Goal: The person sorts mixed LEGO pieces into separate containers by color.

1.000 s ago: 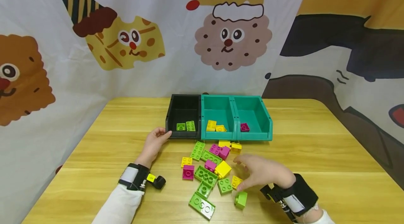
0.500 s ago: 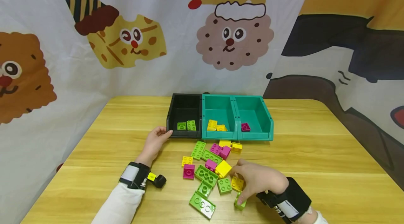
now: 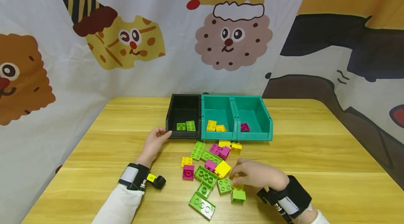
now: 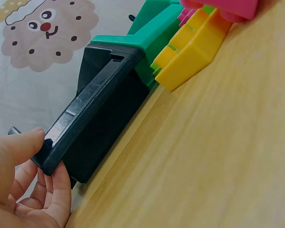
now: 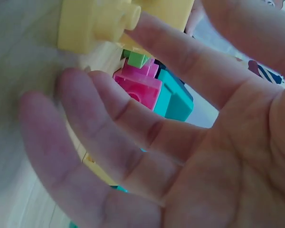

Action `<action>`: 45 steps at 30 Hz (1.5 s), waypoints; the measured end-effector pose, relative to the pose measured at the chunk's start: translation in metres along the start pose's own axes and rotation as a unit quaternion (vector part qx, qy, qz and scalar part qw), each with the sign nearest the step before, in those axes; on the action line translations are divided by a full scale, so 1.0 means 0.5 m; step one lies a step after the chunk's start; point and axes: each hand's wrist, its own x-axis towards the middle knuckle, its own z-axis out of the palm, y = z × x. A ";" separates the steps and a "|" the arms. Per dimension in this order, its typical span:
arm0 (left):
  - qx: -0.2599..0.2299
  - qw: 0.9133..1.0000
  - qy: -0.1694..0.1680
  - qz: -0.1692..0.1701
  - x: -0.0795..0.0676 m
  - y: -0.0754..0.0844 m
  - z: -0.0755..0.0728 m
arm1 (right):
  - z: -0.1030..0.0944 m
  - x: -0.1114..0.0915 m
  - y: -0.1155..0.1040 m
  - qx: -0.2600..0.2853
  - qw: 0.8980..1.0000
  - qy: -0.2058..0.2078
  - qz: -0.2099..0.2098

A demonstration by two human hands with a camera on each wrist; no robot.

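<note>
In the head view my left hand [image 3: 155,143] grips the front left corner of the black bin [image 3: 168,134]. The left wrist view shows the thumb [image 4: 26,145] on top of the bin's rim and the other fingers below it. My right hand [image 3: 257,175] is low over a yellow building brick [image 3: 238,186], which it partly covers. Its index finger reaches a studded yellow brick [image 5: 80,26] in the right wrist view, while the remaining fingers are spread and slightly bent. A light green brick [image 3: 238,196] lies just in front of that hand.
Two teal bins [image 3: 219,136] [image 3: 255,137] adjoin the black one. Inside the bins are a few green, yellow and magenta bricks. Loose bricks, including a large yellow brick [image 3: 223,169] and a long green brick [image 3: 202,206], lie between the hands. A printed cloth [image 3: 176,76] hangs behind the table.
My right hand moved down to the green brick, then off it to the yellow brick just behind. The green brick now lies turned, its long side facing front. My left hand has stayed put.
</note>
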 end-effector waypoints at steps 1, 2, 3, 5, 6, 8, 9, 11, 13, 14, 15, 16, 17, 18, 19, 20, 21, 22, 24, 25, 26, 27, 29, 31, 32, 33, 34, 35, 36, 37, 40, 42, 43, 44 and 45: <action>-0.001 1.000 0.000 0.000 0.000 0.000 0.000 | 0.000 0.000 0.001 0.003 1.000 0.002 0.000; -0.002 1.000 0.000 0.000 0.000 0.000 0.001 | -0.001 0.000 0.002 0.005 1.000 0.002 -0.002; -0.003 1.000 0.000 0.000 0.000 0.000 0.001 | -0.001 0.000 0.002 0.005 1.000 0.002 -0.004; -0.005 1.000 0.000 -0.001 0.000 0.001 0.001 | -0.001 0.000 0.001 0.001 1.000 0.002 -0.010; -0.006 1.000 0.000 -0.001 0.000 0.001 0.001 | -0.001 0.000 0.000 -0.001 1.000 0.002 -0.013; -0.007 1.000 -0.001 -0.001 0.000 0.001 0.000 | 0.000 0.001 -0.002 -0.008 1.000 0.003 -0.016; -0.007 1.000 -0.001 -0.002 0.000 0.001 0.000 | 0.001 0.002 -0.003 -0.011 1.000 0.004 -0.017; -0.007 1.000 -0.001 -0.001 -0.001 0.001 0.000 | 0.002 0.004 -0.005 -0.010 1.000 0.006 -0.013; -0.005 1.000 -0.001 0.000 -0.001 0.002 0.000 | 0.003 0.005 -0.006 -0.004 1.000 0.008 -0.008; -0.003 1.000 -0.001 0.000 -0.001 0.002 -0.001 | 0.004 0.006 -0.005 0.000 1.000 0.008 -0.005; -0.001 1.000 -0.001 0.000 -0.002 0.003 -0.001 | 0.004 0.007 -0.005 0.003 1.000 0.008 -0.002; -0.001 1.000 -0.001 0.000 -0.002 0.003 -0.001 | 0.005 0.007 -0.004 0.005 1.000 0.008 0.002; 0.001 1.000 -0.001 0.000 -0.002 0.003 -0.001 | 0.005 0.008 -0.004 0.008 1.000 0.007 0.006; 0.001 1.000 0.000 -0.001 -0.002 0.003 -0.001 | 0.005 0.008 -0.003 0.008 1.000 0.007 0.009; 0.002 1.000 0.000 -0.001 -0.001 0.003 -0.001 | 0.005 0.008 -0.002 0.007 1.000 0.007 0.011; 0.001 1.000 0.001 -0.001 -0.001 0.003 0.000 | 0.005 0.007 -0.002 0.007 1.000 0.007 0.013; 0.001 1.000 0.001 -0.001 0.000 0.003 0.000 | 0.005 0.007 -0.001 0.006 1.000 0.007 0.013; -0.001 1.000 0.002 -0.001 0.000 0.002 0.001 | 0.005 0.007 -0.001 0.005 1.000 0.008 0.013; -0.005 1.000 0.003 -0.001 0.001 0.002 0.001 | 0.004 0.008 0.000 0.002 1.000 0.011 0.011; -0.006 1.000 0.003 -0.001 0.001 0.001 0.001 | 0.004 0.008 0.000 -0.001 1.000 0.013 0.009; -0.006 1.000 0.004 -0.001 0.001 0.001 0.001 | 0.004 0.008 0.000 -0.003 1.000 0.015 0.009; -0.005 1.000 0.003 0.000 0.001 0.000 0.001 | 0.004 0.008 0.000 -0.006 1.000 0.017 0.009; -0.004 1.000 0.004 0.000 0.002 -0.001 0.001 | 0.004 0.007 0.000 -0.011 1.000 0.023 0.010; -0.003 1.000 0.003 -0.001 0.001 -0.002 0.000 | 0.003 0.008 0.000 -0.016 0.999 0.028 0.012; -0.002 1.000 0.002 -0.001 0.002 -0.003 -0.001 | 0.004 0.008 0.001 -0.018 0.999 0.031 0.013; -0.003 1.000 0.002 -0.002 0.002 -0.003 -0.001 | 0.004 0.008 0.001 -0.019 0.999 0.035 0.013; -0.004 1.000 0.002 -0.003 0.001 -0.003 -0.002 | 0.003 0.008 0.001 -0.020 0.999 0.037 0.014; -0.003 1.000 0.001 -0.003 0.001 -0.003 -0.002 | 0.003 0.008 0.002 -0.021 0.999 0.039 0.015; -0.002 1.000 0.001 -0.004 0.001 -0.003 -0.003 | 0.003 0.009 0.002 -0.022 0.999 0.042 0.015; -0.002 1.000 0.001 -0.005 0.001 -0.003 -0.003 | 0.003 0.009 0.002 -0.021 0.999 0.043 0.017; 0.003 1.000 0.003 -0.006 0.001 -0.003 -0.002 | 0.001 0.009 0.003 -0.015 0.999 0.046 0.020; 0.006 1.000 0.003 -0.005 0.001 -0.002 -0.002 | 0.000 0.009 0.005 -0.011 0.999 0.048 0.021; 0.007 1.000 0.003 -0.004 0.001 -0.002 -0.002 | -0.001 0.009 0.007 -0.010 0.998 0.051 0.019; 0.007 1.000 0.002 -0.003 0.002 -0.002 -0.002 | -0.001 0.008 0.009 -0.011 0.998 0.054 0.017; 0.008 1.000 0.002 -0.003 0.002 -0.002 -0.002 | -0.001 0.007 0.011 -0.013 0.998 0.058 0.014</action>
